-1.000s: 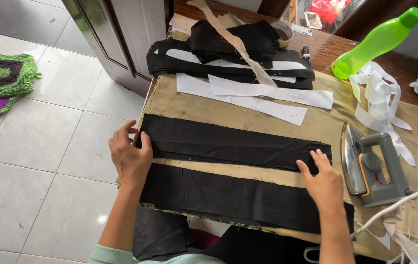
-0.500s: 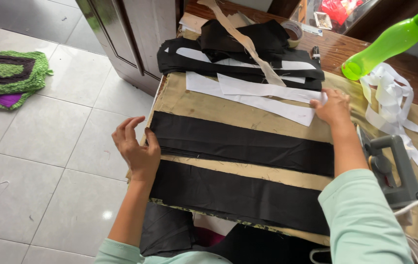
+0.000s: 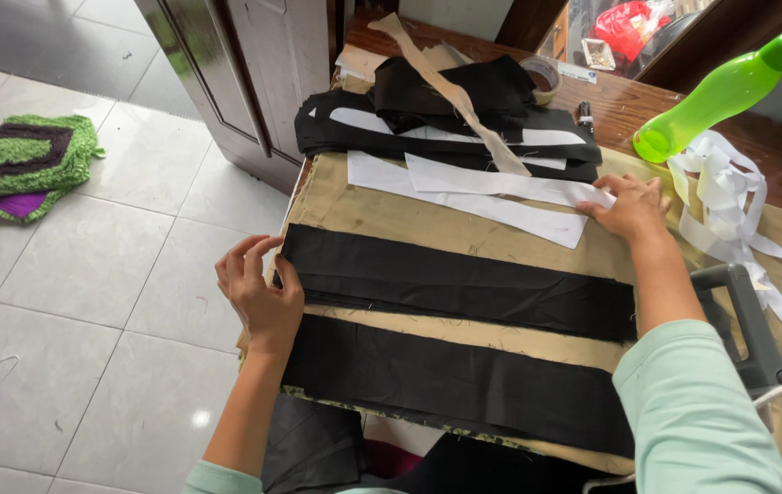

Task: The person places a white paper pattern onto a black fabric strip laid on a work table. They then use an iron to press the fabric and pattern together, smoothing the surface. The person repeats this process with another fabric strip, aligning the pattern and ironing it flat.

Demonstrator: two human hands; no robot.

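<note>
The left hand (image 3: 258,288) rests on the left end of a black cloth strip (image 3: 455,284), fingers loosely curled, holding nothing. The right hand (image 3: 629,209) lies flat with fingers open on the end of a white strip (image 3: 501,183), near the board's (image 3: 364,210) far edge. Another black strip (image 3: 446,380) lies along the near edge.

A lime-green plastic bottle (image 3: 720,96) lies tilted at the worktop's far right, beside a heap of loose white strips (image 3: 729,197). A roll of tape (image 3: 545,78) sits behind folded black cloth (image 3: 464,91). A green and purple mat (image 3: 30,165) lies on the tiled floor (image 3: 89,274).
</note>
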